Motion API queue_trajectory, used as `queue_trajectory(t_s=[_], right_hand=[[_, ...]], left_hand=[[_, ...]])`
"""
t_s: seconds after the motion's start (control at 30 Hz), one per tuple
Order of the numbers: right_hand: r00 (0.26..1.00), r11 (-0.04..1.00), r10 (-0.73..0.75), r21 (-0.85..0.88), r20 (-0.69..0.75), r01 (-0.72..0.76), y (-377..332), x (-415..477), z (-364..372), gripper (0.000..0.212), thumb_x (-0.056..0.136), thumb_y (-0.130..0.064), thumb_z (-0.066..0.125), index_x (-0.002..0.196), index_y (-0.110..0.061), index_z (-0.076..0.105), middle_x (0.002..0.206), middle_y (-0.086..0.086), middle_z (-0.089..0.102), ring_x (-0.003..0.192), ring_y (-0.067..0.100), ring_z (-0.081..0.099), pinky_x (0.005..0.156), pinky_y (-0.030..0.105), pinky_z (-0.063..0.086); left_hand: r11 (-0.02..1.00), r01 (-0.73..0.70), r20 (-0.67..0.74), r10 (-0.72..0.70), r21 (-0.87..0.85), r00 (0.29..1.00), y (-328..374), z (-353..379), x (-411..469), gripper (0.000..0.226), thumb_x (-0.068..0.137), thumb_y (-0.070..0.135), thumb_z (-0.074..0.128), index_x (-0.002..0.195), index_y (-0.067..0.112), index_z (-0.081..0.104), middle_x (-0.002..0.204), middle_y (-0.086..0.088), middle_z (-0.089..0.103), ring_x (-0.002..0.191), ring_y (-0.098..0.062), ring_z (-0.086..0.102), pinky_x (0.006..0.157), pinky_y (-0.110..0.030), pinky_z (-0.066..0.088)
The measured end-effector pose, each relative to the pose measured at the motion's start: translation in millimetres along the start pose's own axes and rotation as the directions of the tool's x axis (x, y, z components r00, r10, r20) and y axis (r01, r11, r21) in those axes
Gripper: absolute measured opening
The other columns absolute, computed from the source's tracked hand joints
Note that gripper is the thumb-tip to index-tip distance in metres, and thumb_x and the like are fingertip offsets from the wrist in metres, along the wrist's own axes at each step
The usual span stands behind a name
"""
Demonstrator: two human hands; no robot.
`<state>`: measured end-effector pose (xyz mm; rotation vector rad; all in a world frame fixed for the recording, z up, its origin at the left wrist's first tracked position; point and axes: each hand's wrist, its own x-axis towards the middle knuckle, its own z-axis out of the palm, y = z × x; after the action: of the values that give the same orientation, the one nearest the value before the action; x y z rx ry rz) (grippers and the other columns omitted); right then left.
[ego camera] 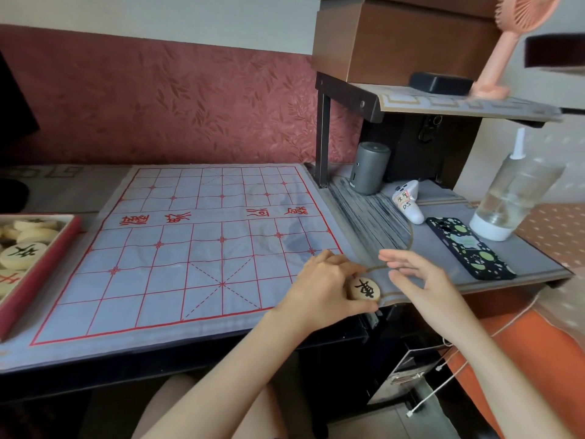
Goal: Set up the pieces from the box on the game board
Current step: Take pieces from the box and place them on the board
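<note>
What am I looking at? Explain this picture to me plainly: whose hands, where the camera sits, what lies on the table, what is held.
There is no machine here: a person works with two bare hands. The single picture comes from a camera worn on the person's head, looking forward and down.

In front of the person lies a cloth game board, grey-blue with a red grid. No piece stands on its squares yet. At the left edge sits a red box with pale round pieces in it.

The left hand pinches one round piece, marked with a black character, at the board's near right corner. The right hand is open beside it and holds nothing.

Further right are a phone and a spray bottle.
</note>
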<state>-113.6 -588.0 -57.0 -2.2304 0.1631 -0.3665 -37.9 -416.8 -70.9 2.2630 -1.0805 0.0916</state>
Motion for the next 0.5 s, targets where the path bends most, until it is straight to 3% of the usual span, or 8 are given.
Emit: queue_trajectory(t_s=[0.07, 0.23, 0.37, 0.5], right_hand=[[1.000, 1.000, -0.027, -0.001, 0.015, 0.027, -9.5, 2.9, 3.2, 0.036, 0.091, -0.009, 0.055, 0.109, -0.039, 0.059, 0.108, -0.022, 0.063, 0.107, -0.006, 0.053, 0.102, 0.023, 0.039], [0.994, 0.997, -0.082, 0.003, 0.077, 0.082, -34.0, 17.0, 21.2, 0.035, 0.090, -0.015, 0.057, 0.114, -0.040, 0.060, 0.116, -0.018, 0.063, 0.114, 0.005, 0.053, 0.104, 0.032, 0.039], [0.975, 0.986, -0.167, 0.034, 0.147, 0.164, -69.1, 27.9, 47.2, 0.031, 0.091, -0.013, 0.056, 0.116, -0.031, 0.060, 0.114, -0.023, 0.060, 0.108, -0.009, 0.051, 0.095, 0.010, 0.036], [0.937, 0.966, -0.257, 0.052, 0.235, 0.252, -103.9, 39.7, 82.1, 0.030, 0.092, -0.017, 0.056, 0.120, -0.027, 0.060, 0.118, -0.021, 0.059, 0.107, -0.012, 0.050, 0.092, 0.002, 0.034]], left_hand=[[1.000, 0.011, -0.040, -0.012, -0.024, 0.999, -3.0, -9.0, -2.5, 0.055, 0.076, 0.053, 0.064, 0.122, 0.024, 0.057, 0.120, 0.003, 0.059, 0.112, -0.013, 0.043, 0.100, -0.025, 0.031], [0.995, 0.074, -0.116, -0.082, -0.073, 0.990, -24.5, -47.5, -12.9, 0.037, 0.084, 0.039, 0.061, 0.117, 0.022, 0.061, 0.118, 0.003, 0.061, 0.115, -0.014, 0.047, 0.100, -0.029, 0.036], [0.984, 0.164, -0.190, -0.173, -0.066, 0.966, -52.3, -85.5, -30.8, 0.030, 0.087, 0.033, 0.058, 0.115, 0.024, 0.062, 0.113, 0.007, 0.062, 0.105, -0.007, 0.053, 0.092, -0.024, 0.042], [0.958, 0.281, -0.298, -0.285, -0.057, 0.911, -81.4, -130.7, -65.3, 0.028, 0.087, 0.031, 0.058, 0.114, 0.027, 0.062, 0.113, 0.011, 0.063, 0.101, -0.003, 0.054, 0.090, -0.024, 0.044]])
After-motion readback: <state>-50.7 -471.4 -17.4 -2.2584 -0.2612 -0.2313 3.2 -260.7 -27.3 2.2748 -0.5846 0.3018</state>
